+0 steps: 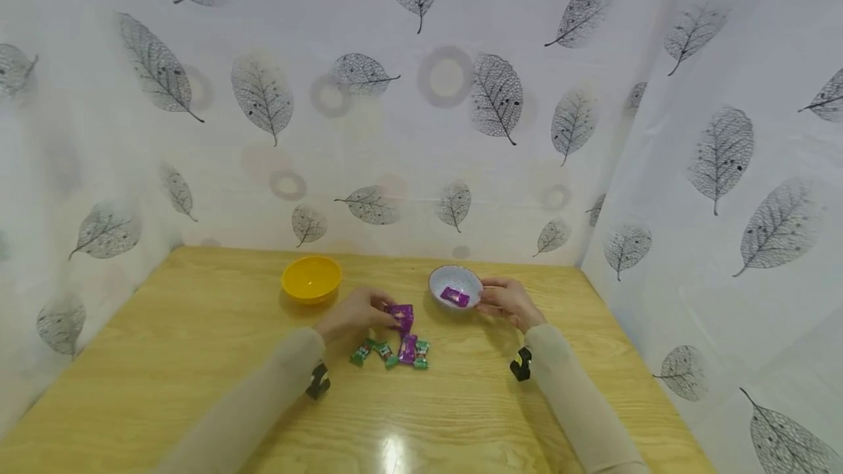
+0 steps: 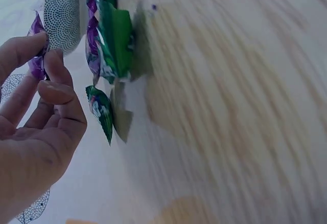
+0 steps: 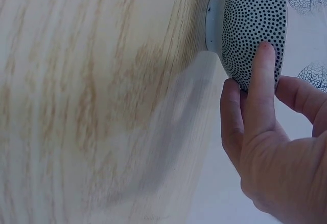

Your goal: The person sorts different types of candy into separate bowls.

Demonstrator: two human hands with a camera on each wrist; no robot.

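My left hand [image 1: 356, 311] pinches a purple-wrapped candy [image 2: 37, 66] between thumb and fingertips, above the table. Just in front of it lie another purple candy [image 1: 407, 349] and three green-wrapped candies [image 1: 363, 352], one of them right against the purple one. My right hand [image 1: 510, 303] holds the side of a small white bowl [image 3: 250, 29] dotted in black, fingers along its outer wall and thumb at the rim. The bowl stands upright on the table, and inside it rests one purple candy [image 1: 454, 297].
A yellow bowl [image 1: 312, 271] stands at the back left, beyond the left hand. The wooden table [image 1: 217, 342] meets a leaf-patterned curtain [image 1: 388, 167] at its back and sides. Black straps [image 1: 522, 364] circle both wrists.
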